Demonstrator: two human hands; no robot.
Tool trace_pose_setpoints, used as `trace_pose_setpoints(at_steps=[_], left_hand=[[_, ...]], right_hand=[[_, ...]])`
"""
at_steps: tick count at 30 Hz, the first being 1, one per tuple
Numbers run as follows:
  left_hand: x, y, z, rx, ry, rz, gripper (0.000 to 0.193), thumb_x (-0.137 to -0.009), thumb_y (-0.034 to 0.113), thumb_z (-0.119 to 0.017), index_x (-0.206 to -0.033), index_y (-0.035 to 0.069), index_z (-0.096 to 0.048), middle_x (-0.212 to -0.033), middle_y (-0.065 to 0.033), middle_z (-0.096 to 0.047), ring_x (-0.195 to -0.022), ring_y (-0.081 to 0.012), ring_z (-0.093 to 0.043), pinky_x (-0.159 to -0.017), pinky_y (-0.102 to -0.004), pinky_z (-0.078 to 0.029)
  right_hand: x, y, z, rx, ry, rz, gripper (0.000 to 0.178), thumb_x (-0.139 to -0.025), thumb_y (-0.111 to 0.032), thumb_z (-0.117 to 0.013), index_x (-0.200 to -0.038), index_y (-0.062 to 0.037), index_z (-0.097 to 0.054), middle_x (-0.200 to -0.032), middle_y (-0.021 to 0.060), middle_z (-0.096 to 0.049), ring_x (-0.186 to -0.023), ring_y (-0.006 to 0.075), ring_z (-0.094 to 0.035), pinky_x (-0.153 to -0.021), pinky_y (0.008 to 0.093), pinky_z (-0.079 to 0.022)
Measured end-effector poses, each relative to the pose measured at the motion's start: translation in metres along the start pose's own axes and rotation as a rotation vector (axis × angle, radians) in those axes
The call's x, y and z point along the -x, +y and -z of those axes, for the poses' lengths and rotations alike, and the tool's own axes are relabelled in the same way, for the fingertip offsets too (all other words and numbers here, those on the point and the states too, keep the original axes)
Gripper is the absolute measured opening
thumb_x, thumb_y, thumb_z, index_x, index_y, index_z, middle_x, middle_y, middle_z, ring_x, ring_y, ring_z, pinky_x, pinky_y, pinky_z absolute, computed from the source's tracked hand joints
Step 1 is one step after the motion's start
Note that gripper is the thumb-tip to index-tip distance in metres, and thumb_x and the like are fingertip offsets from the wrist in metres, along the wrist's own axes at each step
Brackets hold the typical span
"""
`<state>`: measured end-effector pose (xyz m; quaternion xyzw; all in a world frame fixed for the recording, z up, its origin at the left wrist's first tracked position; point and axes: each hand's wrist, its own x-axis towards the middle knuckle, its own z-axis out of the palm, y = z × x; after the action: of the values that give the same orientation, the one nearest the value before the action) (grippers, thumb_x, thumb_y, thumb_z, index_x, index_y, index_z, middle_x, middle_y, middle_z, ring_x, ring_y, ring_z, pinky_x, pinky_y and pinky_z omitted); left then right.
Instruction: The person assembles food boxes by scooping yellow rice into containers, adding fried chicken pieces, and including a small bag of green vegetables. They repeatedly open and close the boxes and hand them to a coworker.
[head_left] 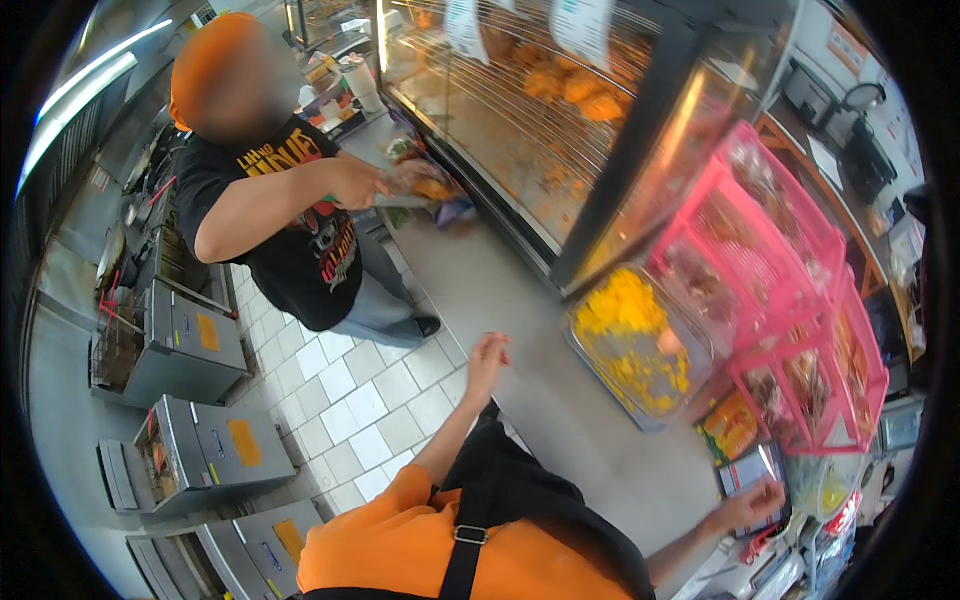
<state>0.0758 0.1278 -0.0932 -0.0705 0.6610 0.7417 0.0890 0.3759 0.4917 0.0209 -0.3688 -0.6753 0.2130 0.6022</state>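
My left hand (488,362) hangs over the near edge of the metal counter (520,290), its fingers loosely curled with nothing visible in them. Off to the right, my right hand (750,504) hovers over or touches a dark flat device (741,474) with a pale screen; its fingers look slightly bent and apart, and it holds nothing that I can see. Between my hands, a metal tray (647,424) of bright yellow food pieces (622,303) stands on the counter. A small orange-and-yellow packet (729,428) lies by the device.
A glass warming cabinet (490,130) with fried food on racks stands along the counter. Pink baskets (745,210) of wrapped items are stacked at right. Across the counter's left end, a person (290,210) in a black shirt handles a blurred bag (425,183). Fryers (200,335) line the left wall.
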Motion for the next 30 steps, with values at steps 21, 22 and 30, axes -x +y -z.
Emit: trace_pose_setpoints(at_steps=[21,22,30], left_hand=[[-0.236,-0.073,0.239,0.428,0.715,-0.112,0.027,-0.091,0.019,-0.066,-0.106,-0.002,-0.056,-0.098,-0.0068,-0.061,-0.081,-0.0131,-0.059,-0.063,-0.0279,-0.052],[-0.209,-0.083,0.242,0.371,0.743,-0.071,0.028,-0.091,0.020,-0.067,-0.106,-0.002,-0.057,-0.097,-0.0065,-0.061,-0.080,-0.0132,-0.059,-0.065,-0.0283,-0.053],[-0.072,-0.126,0.276,0.168,0.702,0.216,0.029,-0.089,0.023,-0.069,-0.099,-0.001,-0.059,-0.089,-0.0067,-0.064,-0.073,-0.0136,-0.062,-0.061,-0.0275,-0.055]], right_hand=[[0.220,-0.366,-0.489,-0.439,-1.165,0.461,0.020,-0.085,0.000,-0.059,-0.105,-0.0013,-0.059,-0.100,0.0182,-0.061,-0.092,0.0330,-0.063,-0.076,0.0384,-0.051],[0.230,-0.369,-0.512,-0.311,-1.220,0.497,0.019,-0.085,-0.001,-0.059,-0.104,-0.0011,-0.059,-0.098,0.0196,-0.062,-0.091,0.0355,-0.063,-0.075,0.0416,-0.051],[0.252,-0.346,-0.565,0.212,-1.474,0.907,0.018,-0.084,-0.008,-0.054,-0.099,0.0015,-0.058,-0.083,0.0209,-0.067,-0.079,0.0356,-0.068,-0.068,0.0437,-0.055]])
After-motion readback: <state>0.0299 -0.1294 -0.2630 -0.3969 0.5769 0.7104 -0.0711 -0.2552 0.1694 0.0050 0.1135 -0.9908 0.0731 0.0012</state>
